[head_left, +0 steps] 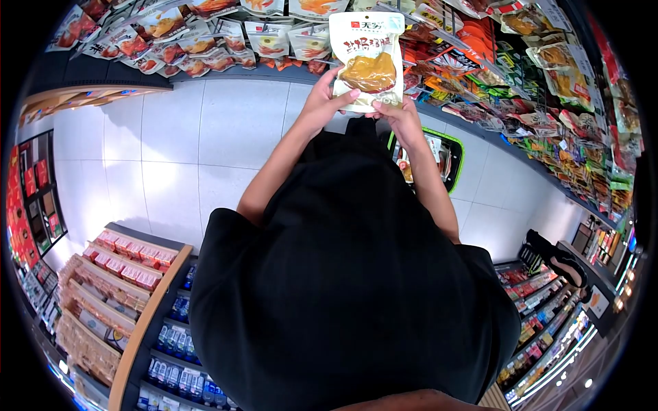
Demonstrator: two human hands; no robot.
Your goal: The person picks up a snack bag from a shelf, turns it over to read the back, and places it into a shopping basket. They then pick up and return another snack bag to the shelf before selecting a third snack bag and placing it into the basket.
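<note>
Left grip [321, 103] and right grip [404, 119] pinch a pale food pouch [367, 61] while a green-rimmed basket [460, 149] below holds packets [434, 144]

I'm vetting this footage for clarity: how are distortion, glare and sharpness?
Head view: fisheye distortion bows the snack rack; head view: glare whitens patches of floor at left; head view: the held pouch looks sharp, its large lettering clear.

Count: 1 left hand [321, 104], 1 right hand [403, 120], 1 snack pouch [367, 63], 1 green-rimmed basket [462, 154] at right. Hanging packs [267, 41], far side: dozens, too dense for exact tally.
</note>
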